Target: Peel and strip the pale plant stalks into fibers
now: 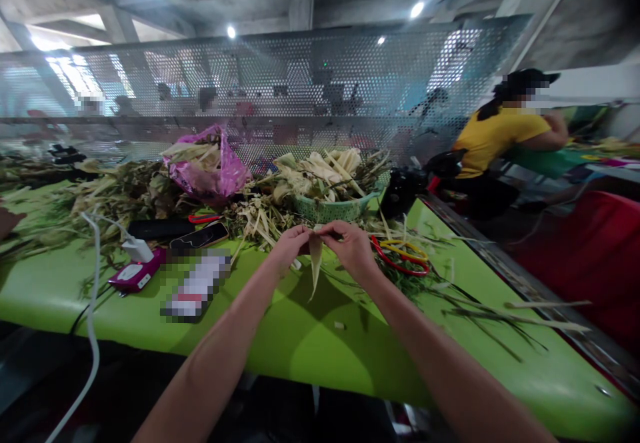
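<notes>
A pale strip of corn husk (315, 264) hangs point down between my hands, above the green table. My left hand (290, 246) pinches its top edge from one side. From the other side my right hand (351, 248) grips the same top edge, fingertips close to those of the left. Just beyond my hands stands a green plastic basket (333, 211) heaped with dry corn husks (335, 171). Scissors with red and yellow handles (403, 256) lie to the right of my right hand, on green plant scraps.
A pink plastic bag (207, 170) of husks stands at the back. Phones (200, 235), a magenta power socket (137, 271) and a white cable (93, 296) lie left. Loose stalks (520, 320) reach the right edge. A person in yellow (505, 133) sits beyond; another person's hand (9, 222) shows far left.
</notes>
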The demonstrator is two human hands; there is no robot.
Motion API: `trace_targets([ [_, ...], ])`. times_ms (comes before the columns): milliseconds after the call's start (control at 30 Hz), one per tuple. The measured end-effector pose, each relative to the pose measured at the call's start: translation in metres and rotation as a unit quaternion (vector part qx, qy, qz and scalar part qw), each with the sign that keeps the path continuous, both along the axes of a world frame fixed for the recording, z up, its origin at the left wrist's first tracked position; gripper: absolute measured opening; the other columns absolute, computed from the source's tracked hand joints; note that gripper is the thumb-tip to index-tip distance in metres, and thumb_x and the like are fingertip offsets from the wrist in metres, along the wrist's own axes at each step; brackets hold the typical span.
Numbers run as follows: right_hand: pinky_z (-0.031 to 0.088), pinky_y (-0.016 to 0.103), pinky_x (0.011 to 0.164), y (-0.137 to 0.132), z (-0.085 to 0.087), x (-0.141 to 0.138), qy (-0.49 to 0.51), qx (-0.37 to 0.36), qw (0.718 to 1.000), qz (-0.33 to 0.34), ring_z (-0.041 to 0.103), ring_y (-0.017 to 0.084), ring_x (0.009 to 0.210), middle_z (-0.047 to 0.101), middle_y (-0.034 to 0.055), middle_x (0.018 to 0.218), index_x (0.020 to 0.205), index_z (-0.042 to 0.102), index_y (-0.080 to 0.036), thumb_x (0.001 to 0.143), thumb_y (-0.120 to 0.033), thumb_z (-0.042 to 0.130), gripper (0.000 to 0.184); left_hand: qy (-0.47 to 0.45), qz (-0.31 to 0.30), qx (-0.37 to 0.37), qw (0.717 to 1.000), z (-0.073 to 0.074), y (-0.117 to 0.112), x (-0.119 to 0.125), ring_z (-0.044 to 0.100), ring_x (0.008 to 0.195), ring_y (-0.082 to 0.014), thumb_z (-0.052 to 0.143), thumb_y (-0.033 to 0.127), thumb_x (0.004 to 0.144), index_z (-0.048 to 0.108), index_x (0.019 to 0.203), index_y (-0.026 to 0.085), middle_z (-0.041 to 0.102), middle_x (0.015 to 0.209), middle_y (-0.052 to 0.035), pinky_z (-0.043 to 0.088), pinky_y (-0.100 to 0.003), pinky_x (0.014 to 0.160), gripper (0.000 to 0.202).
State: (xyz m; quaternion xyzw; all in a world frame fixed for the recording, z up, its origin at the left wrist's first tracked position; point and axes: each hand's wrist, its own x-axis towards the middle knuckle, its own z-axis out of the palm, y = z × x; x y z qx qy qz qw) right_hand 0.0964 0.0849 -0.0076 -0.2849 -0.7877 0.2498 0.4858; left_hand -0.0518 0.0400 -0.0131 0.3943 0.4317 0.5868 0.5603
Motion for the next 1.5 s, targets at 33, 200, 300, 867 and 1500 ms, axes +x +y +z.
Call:
trace_targets([
  [33, 0.048, 0.030, 0.071, 0.000, 0.000, 0.000, 0.001, -0.010, 1.000, 0.002, 0.063, 0.018, 0.073, 0.069, 0.0034, 0.077, 0.077, 0.069, -0.020, 0.074, -0.020, 0.061, 0.009, 0.012, 0.004, 0.000, 1.000, 0.000, 0.000, 0.000, 0.051, 0.054, -0.0091, 0.070, 0.032, 0.066, 0.054, 0.069, 0.016, 0.055, 0.059, 0.0023, 0.042, -0.023, 0.059, 0.023],
  [200, 0.048, 0.030, 0.070, -0.001, 0.003, 0.000, 0.041, -0.134, 0.989, 0.044, 0.063, 0.018, 0.073, 0.070, 0.0037, 0.079, 0.083, 0.071, -0.019, 0.073, -0.028, 0.065, 0.015, 0.061, 0.018, 0.031, 0.998, -0.002, 0.004, -0.003, 0.050, 0.053, -0.0084, 0.068, 0.031, 0.068, 0.056, 0.072, 0.015, 0.056, 0.060, 0.0023, 0.039, -0.022, 0.057, 0.020],
  [300, 0.048, 0.028, 0.067, 0.001, 0.005, 0.001, 0.076, -0.220, 0.970, 0.069, 0.060, 0.015, 0.068, 0.069, 0.0033, 0.077, 0.087, 0.071, -0.018, 0.073, -0.035, 0.066, 0.023, 0.097, 0.042, 0.050, 0.993, -0.004, 0.008, -0.004, 0.049, 0.055, -0.0085, 0.068, 0.028, 0.068, 0.057, 0.073, 0.015, 0.055, 0.060, 0.0026, 0.038, -0.022, 0.057, 0.017],
  [867, 0.047, 0.027, 0.064, 0.001, -0.001, 0.001, 0.005, -0.082, 0.997, -0.004, 0.060, 0.016, 0.065, 0.066, 0.0013, 0.070, 0.077, 0.066, -0.018, 0.073, -0.029, 0.063, 0.012, -0.038, -0.020, -0.022, 0.999, -0.003, -0.001, -0.003, 0.052, 0.056, -0.0085, 0.078, 0.042, 0.059, 0.058, 0.071, 0.014, 0.060, 0.063, 0.0005, 0.042, -0.023, 0.060, 0.037],
  [1500, 0.046, 0.027, 0.060, 0.001, 0.003, 0.001, 0.049, -0.216, 0.974, 0.056, 0.057, 0.014, 0.062, 0.064, 0.0021, 0.067, 0.078, 0.066, -0.016, 0.069, -0.039, 0.069, 0.025, 0.067, 0.034, 0.051, 0.996, -0.005, 0.008, -0.006, 0.051, 0.058, -0.0083, 0.076, 0.036, 0.061, 0.061, 0.076, 0.013, 0.059, 0.063, 0.0015, 0.039, -0.022, 0.060, 0.031],
])
